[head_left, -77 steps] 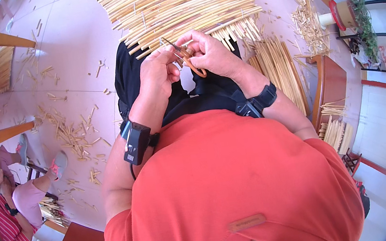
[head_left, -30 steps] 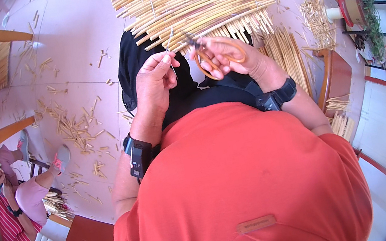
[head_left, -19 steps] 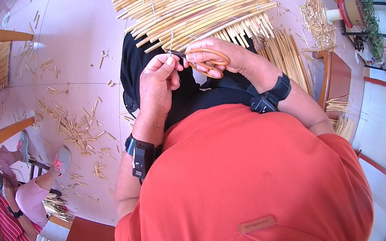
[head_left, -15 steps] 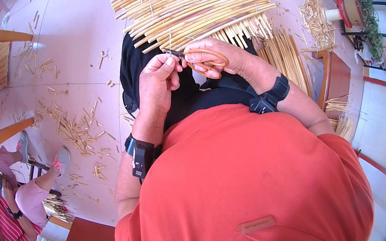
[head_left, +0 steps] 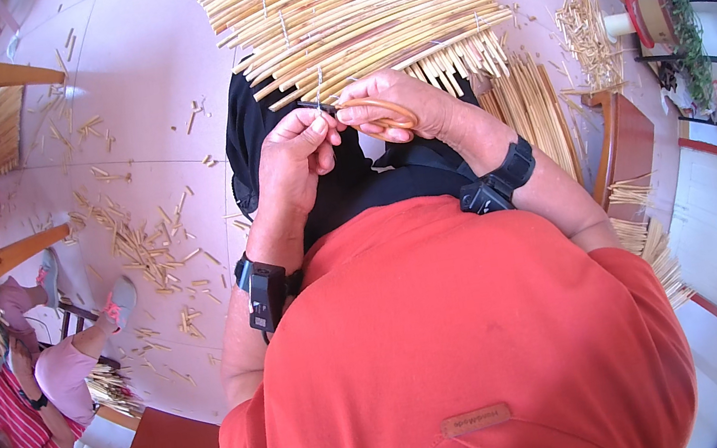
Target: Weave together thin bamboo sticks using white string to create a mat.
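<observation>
A mat of straw-coloured stalks [head_left: 355, 16], tied in rows with pale string, lies across my black-clad lap and beyond. My right hand [head_left: 413, 93] is closed round the orange-brown handles of a pair of scissors [head_left: 397, 112]. Their dark blades point left, at a thin white string [head_left: 319, 86] that hangs from the mat's near edge. The fingertips of my left hand [head_left: 294, 155] pinch that string just beside the blades. Whether the blades touch the string, I cannot tell.
Cut stalk pieces [head_left: 140, 247] litter the floor on the left, with another heap [head_left: 585, 32] at the far right. Long stalks [head_left: 535, 105] stand by my right knee. A wooden table [head_left: 29, 250] and a seated person [head_left: 22, 395] holding stalks are at the left.
The scissors have turned slightly, and their blades reach farther left, across the string. My left hand keeps its pinch and has barely moved.
</observation>
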{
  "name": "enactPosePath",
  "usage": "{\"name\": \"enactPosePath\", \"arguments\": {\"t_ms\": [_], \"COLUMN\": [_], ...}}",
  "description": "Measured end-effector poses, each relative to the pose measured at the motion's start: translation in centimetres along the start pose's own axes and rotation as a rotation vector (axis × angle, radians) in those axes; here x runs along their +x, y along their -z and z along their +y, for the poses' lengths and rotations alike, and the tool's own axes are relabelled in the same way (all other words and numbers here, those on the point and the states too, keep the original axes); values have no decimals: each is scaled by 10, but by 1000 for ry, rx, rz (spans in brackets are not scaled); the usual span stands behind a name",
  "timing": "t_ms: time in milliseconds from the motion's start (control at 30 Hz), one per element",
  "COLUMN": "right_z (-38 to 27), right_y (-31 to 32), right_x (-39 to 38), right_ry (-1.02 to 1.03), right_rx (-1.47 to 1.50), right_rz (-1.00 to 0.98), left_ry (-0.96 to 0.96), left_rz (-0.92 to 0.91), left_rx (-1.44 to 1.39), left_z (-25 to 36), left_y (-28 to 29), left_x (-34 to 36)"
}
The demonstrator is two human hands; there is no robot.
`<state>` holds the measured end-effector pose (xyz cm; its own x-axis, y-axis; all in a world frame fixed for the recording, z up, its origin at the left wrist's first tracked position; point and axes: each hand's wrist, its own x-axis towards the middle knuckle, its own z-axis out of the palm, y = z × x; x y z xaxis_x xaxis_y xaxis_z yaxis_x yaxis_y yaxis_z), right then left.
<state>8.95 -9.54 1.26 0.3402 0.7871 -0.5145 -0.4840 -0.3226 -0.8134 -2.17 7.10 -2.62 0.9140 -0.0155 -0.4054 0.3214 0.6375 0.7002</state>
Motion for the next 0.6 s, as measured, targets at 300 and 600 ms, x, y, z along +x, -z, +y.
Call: {"name": "enactPosePath", "arguments": {"t_ms": [300,600], "right_z": [-2,329], "right_y": [35,176], "right_x": [-70,-197], "right_ry": [76,-188], "right_rx": [-71,-210], "right_rz": [-45,1040], "left_ry": [-203,-184], "left_rz": [-227,-47], "left_rx": [-60,-238], "left_z": [-1,2], "left_y": [27,52], "left_x": [-31,-73]}}
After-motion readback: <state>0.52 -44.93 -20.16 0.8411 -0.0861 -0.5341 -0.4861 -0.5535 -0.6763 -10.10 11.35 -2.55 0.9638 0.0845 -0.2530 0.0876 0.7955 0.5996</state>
